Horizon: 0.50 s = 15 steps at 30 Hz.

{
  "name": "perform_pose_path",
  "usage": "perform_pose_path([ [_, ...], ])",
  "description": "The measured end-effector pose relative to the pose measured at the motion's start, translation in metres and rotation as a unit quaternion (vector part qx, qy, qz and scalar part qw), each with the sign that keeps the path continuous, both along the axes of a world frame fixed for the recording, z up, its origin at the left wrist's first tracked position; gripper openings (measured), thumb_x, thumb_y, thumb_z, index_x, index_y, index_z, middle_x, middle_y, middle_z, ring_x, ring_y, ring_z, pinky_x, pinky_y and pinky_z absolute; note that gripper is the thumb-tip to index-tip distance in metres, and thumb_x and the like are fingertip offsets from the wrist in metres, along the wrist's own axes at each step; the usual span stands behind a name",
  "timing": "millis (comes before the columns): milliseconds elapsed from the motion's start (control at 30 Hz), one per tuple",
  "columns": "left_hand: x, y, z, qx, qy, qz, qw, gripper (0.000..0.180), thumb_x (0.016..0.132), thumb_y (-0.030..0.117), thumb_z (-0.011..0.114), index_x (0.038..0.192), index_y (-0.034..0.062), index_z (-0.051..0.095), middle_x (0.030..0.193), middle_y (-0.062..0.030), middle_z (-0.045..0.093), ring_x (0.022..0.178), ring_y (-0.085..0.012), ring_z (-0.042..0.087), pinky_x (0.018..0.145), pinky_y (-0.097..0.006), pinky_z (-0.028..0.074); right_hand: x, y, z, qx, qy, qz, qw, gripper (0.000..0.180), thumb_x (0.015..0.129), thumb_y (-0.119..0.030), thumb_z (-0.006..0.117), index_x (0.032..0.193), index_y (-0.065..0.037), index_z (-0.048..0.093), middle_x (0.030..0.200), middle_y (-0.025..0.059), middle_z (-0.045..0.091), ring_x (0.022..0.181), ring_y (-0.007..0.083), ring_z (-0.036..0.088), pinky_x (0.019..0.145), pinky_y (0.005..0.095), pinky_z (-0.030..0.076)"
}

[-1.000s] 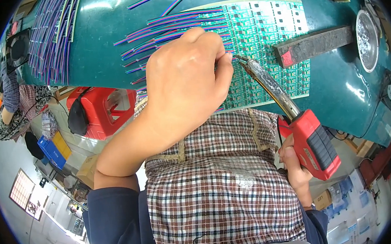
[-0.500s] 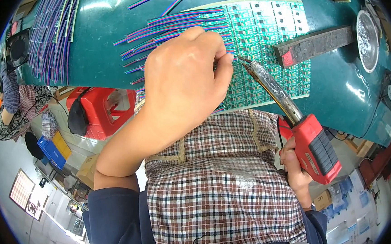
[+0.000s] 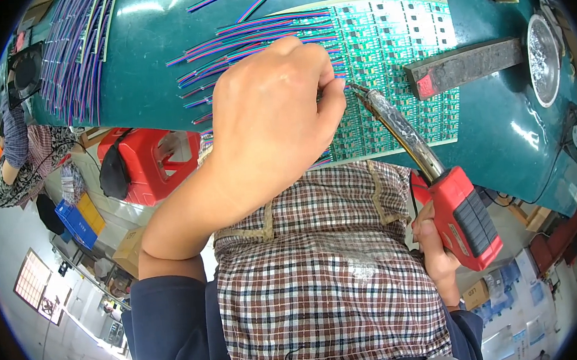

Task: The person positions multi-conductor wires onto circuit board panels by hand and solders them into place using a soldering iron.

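My left hand [image 3: 273, 107] is closed in a pinch over the panel of green circuit boards [image 3: 391, 122]. Thumb and forefinger meet on a thin multicoloured wire strip, mostly covered by the hand; a bit of it shows at the fingertips. Similar wire strips [image 3: 278, 25] lie in rows along the panel's left part. A red soldering iron [image 3: 469, 221] is gripped in my right hand [image 3: 434, 247], below the table's near edge. The iron's metal barrel slants up and left, its dark tip close to the left fingertips. Whether the tip touches a board pad cannot be made out.
A dark block [image 3: 468, 67] with a red mark rests across the panel's right side. Beside it stands a round metal dish [image 3: 543, 62]. Bundled wired boards [image 3: 79, 57] lie on the green table [image 3: 150, 66] at far left, near a red plastic stool [image 3: 144, 167].
The soldering iron has shifted very slightly up and left, its tip a little nearer to the left fingertips. The left hand is almost still, keeping its pinch.
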<state>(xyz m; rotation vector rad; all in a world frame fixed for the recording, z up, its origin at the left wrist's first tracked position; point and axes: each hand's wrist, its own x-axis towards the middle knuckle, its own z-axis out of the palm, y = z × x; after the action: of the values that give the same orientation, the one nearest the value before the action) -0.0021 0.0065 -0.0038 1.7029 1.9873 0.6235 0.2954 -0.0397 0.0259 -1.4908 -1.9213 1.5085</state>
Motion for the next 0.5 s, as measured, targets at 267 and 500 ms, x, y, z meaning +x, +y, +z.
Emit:
perform_pose_path([
  [267,-0.0008,-0.0017,-0.0012,0.008,0.011,-0.008,1.000,0.019,0.085,0.013,0.079,0.079,0.0042,0.064,0.076,-0.0059,0.064,0.062,-0.0195,0.060,0.057,-0.034,0.049,0.0022,-0.0031,0.0034,-0.035,0.003,-0.024,0.999,0.011,0.098,-0.010,0.061,0.096,0.000,0.059,0.076,0.0070,0.057,0.063,0.0129,0.052,0.057,0.0283,0.044],
  [500,-0.0001,0.0003,-0.0006,0.000,0.010,-0.010,1.000,0.019,0.085,0.013,0.079,0.079,0.0044,0.064,0.076,-0.0058,0.064,0.061,-0.0196,0.060,0.057,-0.034,0.048,0.0041,-0.0021,0.0013,-0.007,-0.005,0.003,1.000,0.009,0.097,-0.009,0.061,0.094,0.000,0.060,0.075,0.0061,0.057,0.064,0.0130,0.052,0.058,0.0284,0.044],
])
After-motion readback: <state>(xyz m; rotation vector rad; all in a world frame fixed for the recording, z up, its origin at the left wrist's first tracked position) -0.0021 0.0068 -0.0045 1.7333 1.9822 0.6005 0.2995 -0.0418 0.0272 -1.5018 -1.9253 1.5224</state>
